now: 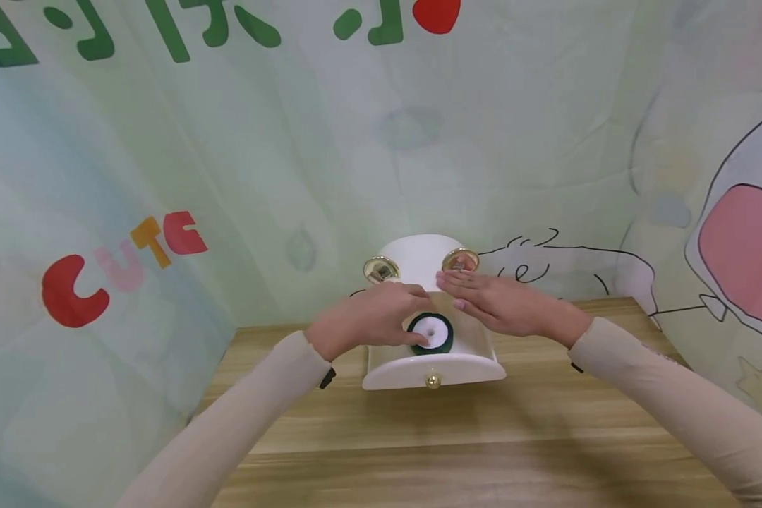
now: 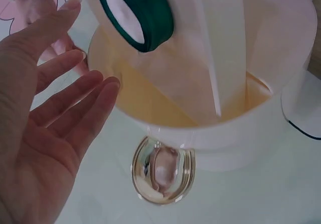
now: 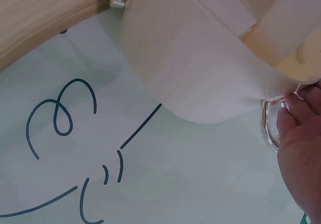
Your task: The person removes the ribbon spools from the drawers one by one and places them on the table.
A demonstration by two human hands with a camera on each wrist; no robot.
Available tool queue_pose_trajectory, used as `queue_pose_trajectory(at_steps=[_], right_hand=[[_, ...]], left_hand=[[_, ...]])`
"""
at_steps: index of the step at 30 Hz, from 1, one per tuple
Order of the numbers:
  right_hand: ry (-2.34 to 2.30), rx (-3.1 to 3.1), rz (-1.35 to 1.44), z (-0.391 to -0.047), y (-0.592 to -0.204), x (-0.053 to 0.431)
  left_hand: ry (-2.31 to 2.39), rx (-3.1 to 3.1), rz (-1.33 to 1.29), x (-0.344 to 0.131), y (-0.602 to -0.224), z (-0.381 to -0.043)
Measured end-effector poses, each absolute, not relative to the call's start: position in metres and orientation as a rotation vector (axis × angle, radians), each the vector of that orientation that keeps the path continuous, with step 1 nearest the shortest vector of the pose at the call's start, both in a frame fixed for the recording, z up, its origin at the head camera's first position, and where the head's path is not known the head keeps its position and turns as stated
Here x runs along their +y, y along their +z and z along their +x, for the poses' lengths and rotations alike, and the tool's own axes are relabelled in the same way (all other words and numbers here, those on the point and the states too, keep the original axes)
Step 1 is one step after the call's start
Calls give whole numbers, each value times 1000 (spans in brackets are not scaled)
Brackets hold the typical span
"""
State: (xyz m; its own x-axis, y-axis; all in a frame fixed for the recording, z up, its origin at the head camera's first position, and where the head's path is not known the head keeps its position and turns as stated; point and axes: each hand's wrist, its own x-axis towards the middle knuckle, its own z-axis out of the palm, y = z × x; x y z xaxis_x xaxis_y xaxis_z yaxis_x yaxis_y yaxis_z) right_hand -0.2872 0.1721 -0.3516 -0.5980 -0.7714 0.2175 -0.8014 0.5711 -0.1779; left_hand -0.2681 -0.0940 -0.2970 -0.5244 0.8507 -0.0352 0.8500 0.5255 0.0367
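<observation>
A white rounded box (image 1: 419,255) stands against the backdrop with its curved-front drawer (image 1: 406,372) pulled out. In the drawer is a roll of dark green ribbon (image 1: 443,346) with a white centre. My left hand (image 1: 381,314) hovers over the drawer's left side, and its thumb overlaps the roll in the head view. The left wrist view shows those fingers loosely extended, apart from the ribbon roll (image 2: 160,18). From the right, my right hand (image 1: 508,303) reaches over the drawer with straight fingers, fingertips close to the box front just below a gold ear.
Two shiny gold round ears (image 1: 381,269) stick out at the box's sides, and a gold knob (image 1: 432,381) is on the drawer front. Everything stands on a wooden table (image 1: 355,437). A printed cloth backdrop (image 1: 305,141) hangs behind and at both sides.
</observation>
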Motion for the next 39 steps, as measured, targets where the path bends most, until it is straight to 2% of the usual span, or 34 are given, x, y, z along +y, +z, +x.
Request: queue_pose_trajectory(at_steps=[6,15,39], right_hand=[[396,-2664,1366,-289,-353,173],[389,-2645,1373,-290,-352,173],[397,-2655,1348,-290,-356,174]], left_hand=[[64,2621,1521,-83,-310,-274],[-1,2626,1391,-74,-320,-280],[-99,2600,1480,-61,-323,-279]])
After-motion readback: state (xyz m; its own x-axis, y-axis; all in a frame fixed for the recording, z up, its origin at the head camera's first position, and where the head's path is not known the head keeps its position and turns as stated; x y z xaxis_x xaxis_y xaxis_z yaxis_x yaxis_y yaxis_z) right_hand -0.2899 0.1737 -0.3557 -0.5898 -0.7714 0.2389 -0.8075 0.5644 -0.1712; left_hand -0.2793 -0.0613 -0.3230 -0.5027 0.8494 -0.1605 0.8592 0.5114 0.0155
